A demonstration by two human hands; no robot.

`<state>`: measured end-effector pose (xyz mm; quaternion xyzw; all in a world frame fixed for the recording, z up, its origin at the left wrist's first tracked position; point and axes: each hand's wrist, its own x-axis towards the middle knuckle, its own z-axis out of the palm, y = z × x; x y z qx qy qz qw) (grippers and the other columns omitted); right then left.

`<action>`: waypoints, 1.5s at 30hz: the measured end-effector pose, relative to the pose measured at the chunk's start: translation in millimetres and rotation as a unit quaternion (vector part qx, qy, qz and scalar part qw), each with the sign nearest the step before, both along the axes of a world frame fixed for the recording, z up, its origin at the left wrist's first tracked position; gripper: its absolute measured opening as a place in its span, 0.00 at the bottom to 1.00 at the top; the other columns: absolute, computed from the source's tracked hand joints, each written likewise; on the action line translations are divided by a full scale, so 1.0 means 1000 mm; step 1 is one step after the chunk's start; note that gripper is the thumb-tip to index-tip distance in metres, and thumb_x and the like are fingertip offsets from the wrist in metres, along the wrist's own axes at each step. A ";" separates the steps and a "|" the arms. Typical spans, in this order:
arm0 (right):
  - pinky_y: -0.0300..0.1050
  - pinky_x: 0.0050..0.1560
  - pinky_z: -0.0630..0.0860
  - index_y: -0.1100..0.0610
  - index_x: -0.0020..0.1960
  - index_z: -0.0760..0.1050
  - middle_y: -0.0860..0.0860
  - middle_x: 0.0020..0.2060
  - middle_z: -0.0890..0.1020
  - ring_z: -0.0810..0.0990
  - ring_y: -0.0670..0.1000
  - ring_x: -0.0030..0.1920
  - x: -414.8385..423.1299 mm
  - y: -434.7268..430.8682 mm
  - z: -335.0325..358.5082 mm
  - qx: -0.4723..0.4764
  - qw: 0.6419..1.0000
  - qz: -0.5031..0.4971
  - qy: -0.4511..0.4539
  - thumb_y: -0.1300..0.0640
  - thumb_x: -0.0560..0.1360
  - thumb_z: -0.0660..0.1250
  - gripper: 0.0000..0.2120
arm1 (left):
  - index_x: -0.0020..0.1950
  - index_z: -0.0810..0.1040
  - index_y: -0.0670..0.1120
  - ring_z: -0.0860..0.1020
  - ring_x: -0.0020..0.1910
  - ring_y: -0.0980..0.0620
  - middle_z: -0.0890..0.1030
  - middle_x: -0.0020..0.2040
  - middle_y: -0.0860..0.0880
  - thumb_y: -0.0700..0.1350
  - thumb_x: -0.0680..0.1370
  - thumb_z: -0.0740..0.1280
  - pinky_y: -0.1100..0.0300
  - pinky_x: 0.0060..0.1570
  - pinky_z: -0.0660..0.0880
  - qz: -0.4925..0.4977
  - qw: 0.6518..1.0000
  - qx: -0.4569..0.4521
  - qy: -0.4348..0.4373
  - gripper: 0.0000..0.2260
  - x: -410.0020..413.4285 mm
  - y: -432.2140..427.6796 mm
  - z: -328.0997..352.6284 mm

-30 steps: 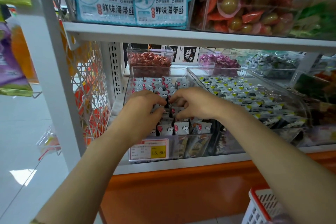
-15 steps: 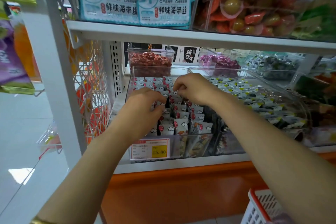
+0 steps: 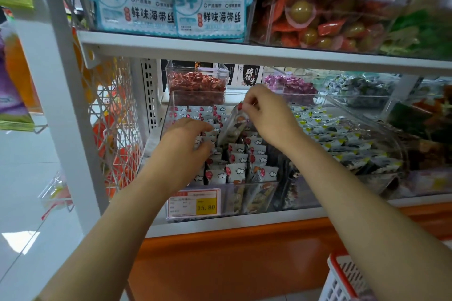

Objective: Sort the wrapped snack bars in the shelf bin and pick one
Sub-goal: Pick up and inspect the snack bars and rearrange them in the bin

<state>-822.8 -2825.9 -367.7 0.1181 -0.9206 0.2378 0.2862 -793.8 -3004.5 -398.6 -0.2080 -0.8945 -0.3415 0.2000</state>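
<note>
A clear plastic shelf bin (image 3: 254, 199) holds several upright wrapped snack bars (image 3: 241, 156), white with red dots and cloud marks. My right hand (image 3: 267, 115) pinches the top of one snack bar (image 3: 232, 127) and holds it tilted, lifted partly above the rows. My left hand (image 3: 188, 139) rests on the bars at the bin's left side, fingers spread and pressing on the wrappers.
A yellow price tag (image 3: 195, 203) sits on the bin front. A second clear bin (image 3: 342, 139) of dark-wrapped snacks stands to the right. Smaller bins (image 3: 195, 80) stand behind. A white shelf board (image 3: 244, 52) hangs close overhead. A red-and-white basket (image 3: 342, 278) is at lower right.
My right hand went from the bin's middle toward the back, then closed on one bar and pulled it up out of the rows. My left hand shifted slightly back.
</note>
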 end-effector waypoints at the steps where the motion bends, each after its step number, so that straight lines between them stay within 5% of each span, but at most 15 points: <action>1: 0.50 0.40 0.72 0.58 0.46 0.70 0.52 0.38 0.76 0.75 0.52 0.38 0.008 0.002 0.001 -0.035 0.999 -0.007 0.037 0.62 0.79 0.60 0.03 | 0.67 0.71 0.47 0.72 0.59 0.51 0.73 0.63 0.47 0.42 0.79 0.62 0.63 0.56 0.68 0.002 1.000 0.027 -0.008 0.17 0.001 0.001 0.001; 4: 0.46 0.34 0.72 0.58 0.45 0.68 0.48 0.35 0.73 0.74 0.50 0.32 0.034 0.008 0.002 -0.179 0.978 -0.009 0.104 0.63 0.79 0.61 0.04 | 0.71 0.67 0.46 0.74 0.56 0.52 0.74 0.64 0.48 0.44 0.79 0.61 0.59 0.53 0.72 -0.010 0.995 0.095 -0.038 0.19 0.004 0.004 0.003; 7: 0.39 0.30 0.77 0.57 0.44 0.69 0.51 0.39 0.78 0.78 0.45 0.27 0.056 0.011 -0.007 -0.356 0.933 0.017 0.041 0.63 0.79 0.59 0.06 | 0.70 0.68 0.46 0.76 0.50 0.54 0.77 0.58 0.50 0.46 0.80 0.60 0.63 0.45 0.74 -0.043 0.985 0.143 -0.088 0.18 0.007 0.009 0.002; 12: 0.40 0.33 0.79 0.63 0.45 0.73 0.54 0.37 0.79 0.81 0.47 0.31 0.072 0.015 -0.024 -0.590 0.796 0.113 -0.074 0.64 0.78 0.61 0.05 | 0.57 0.77 0.44 0.80 0.40 0.57 0.81 0.46 0.48 0.46 0.79 0.62 0.72 0.32 0.73 -0.070 0.943 0.282 -0.164 0.10 0.010 0.010 0.002; 15: 0.39 0.32 0.78 0.62 0.41 0.77 0.53 0.33 0.81 0.81 0.48 0.31 0.073 0.019 -0.028 -0.643 0.742 0.148 -0.120 0.63 0.74 0.65 0.04 | 0.52 0.80 0.42 0.81 0.42 0.54 0.81 0.45 0.48 0.46 0.77 0.65 0.68 0.38 0.76 -0.114 0.887 0.381 -0.236 0.10 0.009 0.010 0.001; 19: 0.38 0.27 0.77 0.58 0.39 0.80 0.51 0.29 0.80 0.79 0.47 0.28 0.071 0.026 -0.032 -0.641 0.739 0.142 -0.147 0.57 0.67 0.69 0.05 | 0.32 0.80 0.46 0.79 0.33 0.55 0.79 0.32 0.49 0.47 0.70 0.67 0.66 0.33 0.77 -0.189 0.773 0.516 -0.318 0.09 0.012 0.011 0.006; 22: 0.37 0.25 0.74 0.56 0.35 0.81 0.50 0.27 0.78 0.76 0.46 0.26 0.069 0.027 -0.034 -0.648 0.727 0.156 -0.166 0.57 0.65 0.69 0.04 | 0.30 0.78 0.45 0.77 0.30 0.55 0.78 0.30 0.48 0.44 0.73 0.65 0.66 0.31 0.77 -0.185 0.740 0.557 -0.329 0.12 0.011 0.013 0.005; 31: 0.36 0.21 0.70 0.57 0.34 0.79 0.51 0.25 0.76 0.73 0.45 0.23 0.069 0.029 -0.035 -0.682 0.690 0.180 -0.162 0.60 0.66 0.67 0.04 | 0.29 0.82 0.48 0.79 0.33 0.55 0.81 0.33 0.49 0.46 0.70 0.66 0.67 0.33 0.77 -0.194 0.776 0.507 -0.320 0.10 0.014 0.014 0.004; 34: 0.36 0.22 0.71 0.58 0.35 0.79 0.50 0.25 0.76 0.73 0.45 0.24 0.069 0.028 -0.036 -0.672 0.702 0.181 -0.151 0.62 0.69 0.67 0.05 | 0.30 0.82 0.47 0.80 0.33 0.54 0.81 0.34 0.49 0.47 0.69 0.68 0.65 0.33 0.78 -0.187 0.773 0.516 -0.318 0.09 0.015 0.012 0.005; 40: 0.35 0.23 0.71 0.58 0.37 0.79 0.49 0.25 0.77 0.73 0.44 0.24 0.068 0.028 -0.037 -0.670 0.704 0.189 -0.141 0.59 0.69 0.67 0.04 | 0.45 0.79 0.44 0.80 0.36 0.55 0.80 0.41 0.47 0.45 0.71 0.69 0.65 0.33 0.77 -0.127 0.844 0.445 -0.270 0.06 0.012 0.010 0.002; 42: 0.35 0.22 0.71 0.56 0.34 0.80 0.49 0.25 0.76 0.73 0.44 0.24 0.067 0.028 -0.037 -0.681 0.690 0.195 -0.148 0.57 0.67 0.68 0.05 | 0.45 0.79 0.44 0.79 0.34 0.55 0.79 0.38 0.48 0.42 0.71 0.69 0.66 0.31 0.77 -0.125 0.842 0.447 -0.275 0.04 0.013 0.011 0.003; 45: 0.34 0.21 0.70 0.56 0.33 0.80 0.49 0.25 0.75 0.72 0.43 0.23 0.066 0.028 -0.037 -0.714 0.652 0.197 -0.161 0.56 0.66 0.68 0.05 | 0.43 0.78 0.43 0.77 0.29 0.56 0.77 0.31 0.50 0.42 0.68 0.68 0.67 0.30 0.76 -0.170 0.793 0.492 -0.317 0.06 0.015 0.012 0.005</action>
